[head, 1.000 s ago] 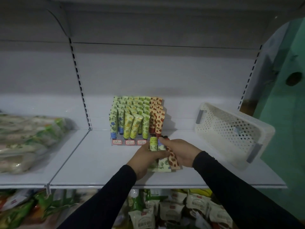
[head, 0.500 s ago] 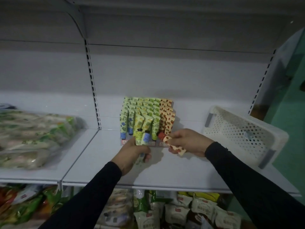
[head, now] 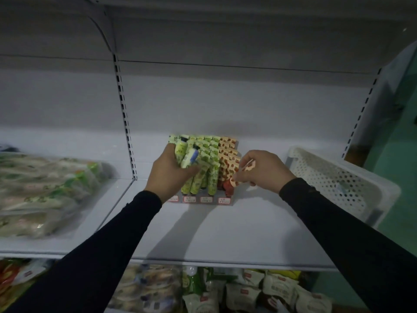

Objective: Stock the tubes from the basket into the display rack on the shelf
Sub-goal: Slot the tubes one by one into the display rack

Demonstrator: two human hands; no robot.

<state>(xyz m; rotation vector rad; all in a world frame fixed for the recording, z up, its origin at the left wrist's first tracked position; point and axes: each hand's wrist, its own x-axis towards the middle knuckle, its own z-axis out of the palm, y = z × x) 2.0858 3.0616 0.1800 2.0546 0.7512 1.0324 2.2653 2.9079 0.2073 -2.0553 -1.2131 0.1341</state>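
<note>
The display rack [head: 200,199] stands at the middle of the white shelf [head: 225,231], packed with rows of green tubes and a right-hand column of orange spotted tubes [head: 228,154]. My left hand [head: 171,175] grips two green tubes [head: 188,154], caps up, over the rack's left rows. My right hand [head: 264,170] pinches an orange spotted tube [head: 234,180] with a red cap, its cap end down at the front of the rack's right column. The white perforated basket [head: 334,184] lies tilted on the shelf's right end.
Clear bags of packaged goods [head: 45,190] fill the neighbouring shelf bay on the left. A slotted upright [head: 125,123] divides the two bays. Snack packets [head: 248,290] crowd the shelf below. A green wall [head: 404,154] borders the right side.
Both hands rose from the shelf's front to the rack. The left carried its green tubes up over the left rows; the right brought the orange tube to the right column.
</note>
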